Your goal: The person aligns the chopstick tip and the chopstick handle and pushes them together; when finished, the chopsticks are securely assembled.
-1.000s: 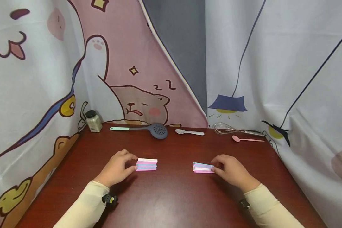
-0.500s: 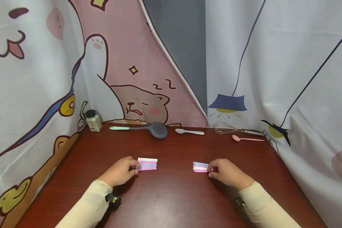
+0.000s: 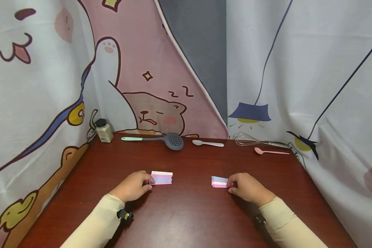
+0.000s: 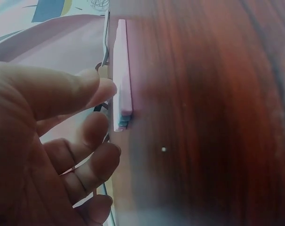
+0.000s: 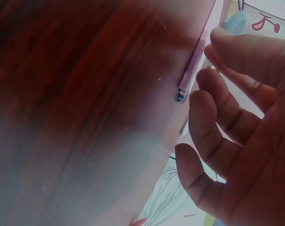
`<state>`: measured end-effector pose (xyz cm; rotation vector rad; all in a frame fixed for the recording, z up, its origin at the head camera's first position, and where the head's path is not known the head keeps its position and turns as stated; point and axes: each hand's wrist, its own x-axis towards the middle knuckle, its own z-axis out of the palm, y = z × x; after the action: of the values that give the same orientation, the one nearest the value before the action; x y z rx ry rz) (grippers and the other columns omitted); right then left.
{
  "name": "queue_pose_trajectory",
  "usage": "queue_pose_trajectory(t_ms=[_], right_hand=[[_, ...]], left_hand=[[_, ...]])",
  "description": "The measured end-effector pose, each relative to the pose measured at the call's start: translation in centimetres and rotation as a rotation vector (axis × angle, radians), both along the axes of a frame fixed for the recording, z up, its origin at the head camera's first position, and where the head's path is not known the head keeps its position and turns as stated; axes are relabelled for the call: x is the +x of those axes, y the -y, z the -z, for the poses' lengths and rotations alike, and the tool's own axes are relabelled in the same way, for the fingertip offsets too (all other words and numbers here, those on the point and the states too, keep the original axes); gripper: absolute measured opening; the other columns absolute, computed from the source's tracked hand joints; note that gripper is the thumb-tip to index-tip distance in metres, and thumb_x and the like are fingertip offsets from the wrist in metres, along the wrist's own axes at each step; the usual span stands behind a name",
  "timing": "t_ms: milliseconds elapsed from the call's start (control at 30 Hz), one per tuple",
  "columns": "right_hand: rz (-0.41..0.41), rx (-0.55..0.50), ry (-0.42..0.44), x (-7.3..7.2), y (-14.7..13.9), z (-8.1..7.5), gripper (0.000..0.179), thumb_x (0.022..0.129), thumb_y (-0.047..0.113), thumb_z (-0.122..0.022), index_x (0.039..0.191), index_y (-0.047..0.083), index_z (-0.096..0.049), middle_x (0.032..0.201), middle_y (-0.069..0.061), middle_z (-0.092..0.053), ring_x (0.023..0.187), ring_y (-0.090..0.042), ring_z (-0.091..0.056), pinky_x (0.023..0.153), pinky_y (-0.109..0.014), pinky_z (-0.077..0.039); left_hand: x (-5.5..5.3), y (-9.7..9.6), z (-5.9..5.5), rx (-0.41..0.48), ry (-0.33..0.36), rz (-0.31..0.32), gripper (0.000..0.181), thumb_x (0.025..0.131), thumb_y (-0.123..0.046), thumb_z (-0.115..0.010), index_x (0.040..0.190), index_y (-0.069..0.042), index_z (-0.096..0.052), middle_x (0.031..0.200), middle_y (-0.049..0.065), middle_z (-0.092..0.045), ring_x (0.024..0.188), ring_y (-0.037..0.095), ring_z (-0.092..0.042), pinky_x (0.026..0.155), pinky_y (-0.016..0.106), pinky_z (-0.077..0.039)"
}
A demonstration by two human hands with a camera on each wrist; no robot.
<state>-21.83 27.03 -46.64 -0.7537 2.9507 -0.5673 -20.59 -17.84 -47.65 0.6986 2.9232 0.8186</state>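
Two flat sets of thin pink, blue and white sticks lie on the dark red table. In the head view, my left hand is at the outer end of the left set of sticks. Its index fingertip overlaps that end; the thumb is just nearer to me. My right hand mirrors this at the outer end of the right set of sticks. Both wrist views show loosely bent fingers, with thumb and index tips close together just over the sticks. Nothing shows lifted.
Along the back edge lie a slotted turner, a white spoon, a whisk and a pink spoon. A black-lidded jar stands at the back left corner. Printed curtains hang behind the table and along both sides.
Over the last second both hands have moved inward, bringing the index fingertips over the outer ends of the sticks. Since half a second ago they have hardly moved; the head view has shifted slightly.
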Motion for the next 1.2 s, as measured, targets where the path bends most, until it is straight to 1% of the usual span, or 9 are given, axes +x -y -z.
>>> queue_pose_trajectory(t_ms=[233, 433, 633, 733, 800, 867, 967, 1067, 1200], right_hand=[[0.026, 0.006, 0.027, 0.0, 0.1, 0.1, 0.02, 0.082, 0.003, -0.083, 0.079, 0.018, -0.07, 0.065, 0.012, -0.052, 0.063, -0.003, -0.044, 0.059, -0.026, -0.04], [0.05, 0.034, 0.035, 0.1, 0.2, 0.1, 0.027, 0.08, 0.0, -0.081, 0.074, 0.02, -0.064, 0.064, 0.012, -0.052, 0.062, -0.006, -0.045, 0.059, -0.027, -0.039], [0.016, 0.071, 0.016, 0.1, 0.3, 0.2, 0.027, 0.08, 0.001, -0.081, 0.073, 0.02, -0.063, 0.069, 0.011, -0.053, 0.067, -0.007, -0.047, 0.064, -0.029, -0.044], [-0.009, 0.06, 0.003, 0.3, 0.3, 0.2, 0.026, 0.083, 0.003, -0.08, 0.074, 0.019, -0.061, 0.071, 0.011, -0.053, 0.068, -0.005, -0.046, 0.065, -0.028, -0.044], [-0.012, 0.03, 0.003, 0.5, 0.4, 0.1, 0.025, 0.087, 0.004, -0.079, 0.077, 0.019, -0.061, 0.071, 0.011, -0.052, 0.068, -0.005, -0.046, 0.066, -0.027, -0.044], [-0.003, -0.018, 0.018, 0.7, 0.6, -0.2, 0.023, 0.09, 0.005, -0.076, 0.081, 0.018, -0.06, 0.072, 0.011, -0.052, 0.068, -0.004, -0.046, 0.066, -0.026, -0.043], [0.018, -0.143, 0.079, 1.1, 1.0, -0.7, 0.02, 0.094, 0.001, -0.071, 0.086, 0.014, -0.059, 0.072, 0.009, -0.057, 0.067, -0.003, -0.05, 0.065, -0.025, -0.045], [0.02, -0.318, 0.159, 1.2, 1.6, -0.8, 0.015, 0.095, -0.004, -0.066, 0.089, 0.009, -0.061, 0.074, 0.004, -0.063, 0.067, -0.004, -0.057, 0.064, -0.024, -0.05], [0.036, -0.558, 0.261, 1.2, 2.2, -0.4, 0.003, 0.098, -0.004, -0.065, 0.095, -0.002, -0.065, 0.082, -0.009, -0.069, 0.074, -0.008, -0.066, 0.069, -0.026, -0.059]], left_hand=[[-0.2, -0.1, 0.5, 0.008, 0.015, -0.022, 0.013, 0.092, -0.003, -0.076, 0.098, -0.015, -0.077, 0.082, -0.009, -0.057, 0.078, 0.008, -0.052, 0.074, 0.032, -0.047], [-0.4, -0.5, 0.5, -0.012, -0.007, -0.016, 0.015, 0.089, -0.004, -0.079, 0.089, -0.017, -0.072, 0.081, -0.008, -0.056, 0.074, 0.009, -0.05, 0.07, 0.031, -0.045], [-0.5, -1.0, 0.4, -0.063, 0.053, -0.077, 0.026, 0.085, -0.006, -0.082, 0.078, -0.02, -0.061, 0.073, -0.006, -0.053, 0.068, 0.011, -0.049, 0.065, 0.033, -0.043], [-0.5, -1.2, 0.5, -0.081, 0.041, -0.086, 0.027, 0.085, -0.007, -0.08, 0.076, -0.021, -0.059, 0.074, -0.006, -0.053, 0.069, 0.012, -0.05, 0.066, 0.034, -0.044], [-0.5, -1.3, 0.5, -0.064, 0.028, -0.083, 0.026, 0.087, -0.007, -0.079, 0.076, -0.02, -0.059, 0.076, -0.006, -0.053, 0.071, 0.011, -0.05, 0.068, 0.033, -0.045], [-0.5, -1.4, 0.5, -0.017, 0.026, -0.08, 0.024, 0.089, -0.007, -0.077, 0.078, -0.02, -0.059, 0.078, -0.007, -0.054, 0.073, 0.011, -0.05, 0.069, 0.032, -0.045], [-0.5, -1.7, 0.3, 0.108, 0.044, -0.064, 0.021, 0.091, -0.006, -0.075, 0.082, -0.018, -0.06, 0.077, -0.008, -0.057, 0.072, 0.009, -0.052, 0.069, 0.029, -0.046], [-0.4, -2.2, 0.1, 0.259, 0.063, -0.032, 0.017, 0.092, -0.005, -0.074, 0.086, -0.016, -0.062, 0.076, -0.008, -0.06, 0.07, 0.007, -0.054, 0.068, 0.026, -0.047], [-0.2, -3.2, 0.2, 0.459, 0.089, -0.012, 0.013, 0.092, -0.004, -0.075, 0.088, -0.013, -0.065, 0.078, -0.006, -0.063, 0.073, 0.007, -0.055, 0.069, 0.024, -0.047]])
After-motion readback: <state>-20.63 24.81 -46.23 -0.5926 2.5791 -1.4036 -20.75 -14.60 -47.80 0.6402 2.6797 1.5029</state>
